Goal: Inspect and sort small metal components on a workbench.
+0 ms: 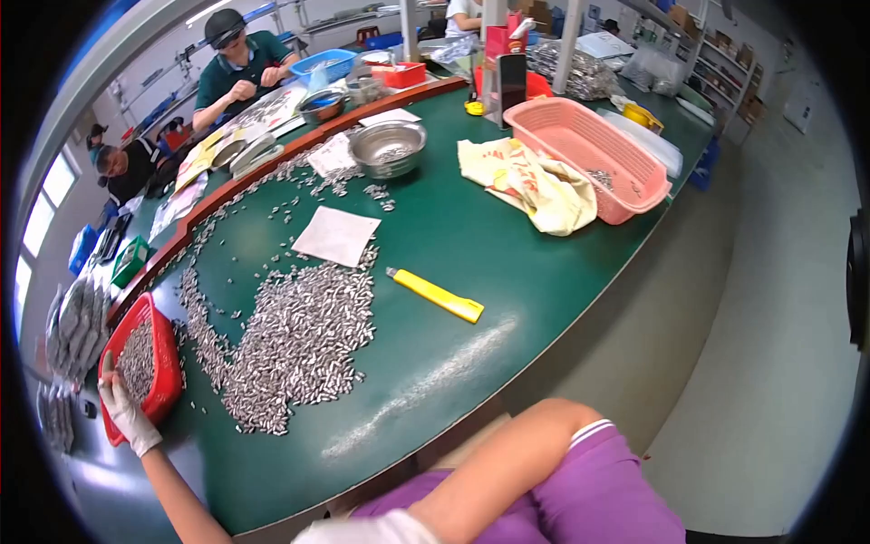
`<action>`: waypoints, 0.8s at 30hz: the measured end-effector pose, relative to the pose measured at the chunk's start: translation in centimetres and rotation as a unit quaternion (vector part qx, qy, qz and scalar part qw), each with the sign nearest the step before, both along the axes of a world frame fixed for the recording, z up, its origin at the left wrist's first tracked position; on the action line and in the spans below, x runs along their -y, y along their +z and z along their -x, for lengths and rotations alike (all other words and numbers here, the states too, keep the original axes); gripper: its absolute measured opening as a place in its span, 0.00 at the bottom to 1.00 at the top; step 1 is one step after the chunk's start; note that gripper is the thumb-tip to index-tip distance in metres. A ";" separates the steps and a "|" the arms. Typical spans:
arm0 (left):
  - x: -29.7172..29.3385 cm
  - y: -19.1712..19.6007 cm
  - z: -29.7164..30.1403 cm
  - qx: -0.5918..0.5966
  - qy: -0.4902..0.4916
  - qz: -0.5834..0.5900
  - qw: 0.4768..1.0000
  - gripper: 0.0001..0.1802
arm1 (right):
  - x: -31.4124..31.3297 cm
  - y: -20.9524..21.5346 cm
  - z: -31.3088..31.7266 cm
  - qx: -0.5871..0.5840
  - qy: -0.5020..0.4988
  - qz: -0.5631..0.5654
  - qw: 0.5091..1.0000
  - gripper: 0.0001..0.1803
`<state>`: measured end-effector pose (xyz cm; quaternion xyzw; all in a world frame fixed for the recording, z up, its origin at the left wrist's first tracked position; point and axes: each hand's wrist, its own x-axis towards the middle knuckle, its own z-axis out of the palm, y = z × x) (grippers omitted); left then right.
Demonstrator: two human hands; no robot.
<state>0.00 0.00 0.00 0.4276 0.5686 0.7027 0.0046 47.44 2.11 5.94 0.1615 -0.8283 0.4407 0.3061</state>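
Observation:
At the far left, my left hand (130,415), in a whitish glove, grips the near edge of a red plastic basket (167,363). Small silvery metal cylinders (138,358) lie inside it. My right forearm crosses over my lap, and the gloved right hand (376,529) is blurred and cut off by the lower edge, its fingers not showing. A large heap of the same small metal cylinders (304,340) spreads over the green table, right of the basket. A white square pad (337,236) lies at the heap's far side. To its right is a yellow utility knife (439,295).
A steel bowl (388,150), a crumpled yellowish cloth (530,184) and a pink basket (589,150) stand farther back. A phone (511,89) stands upright. A brown raised strip (313,140) borders the table's far side; a co-worker (243,72) sits beyond. Grey bags (80,326) lie left.

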 end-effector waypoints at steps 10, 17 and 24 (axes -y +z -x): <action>5.6 4.7 -20.1 -0.152 -0.014 0.132 0.979 0.07 | -8.2 0.3 -5.4 0.152 -0.442 -0.150 0.871 0.12; 6.0 2.5 -30.3 -0.335 -0.063 0.311 0.887 0.14 | -13.5 -2.8 -8.4 0.275 -0.681 -0.196 0.650 0.23; 4.7 1.6 -31.4 -0.324 -0.058 0.365 0.871 0.12 | -14.5 -5.2 -9.2 0.279 -0.711 -0.198 0.614 0.10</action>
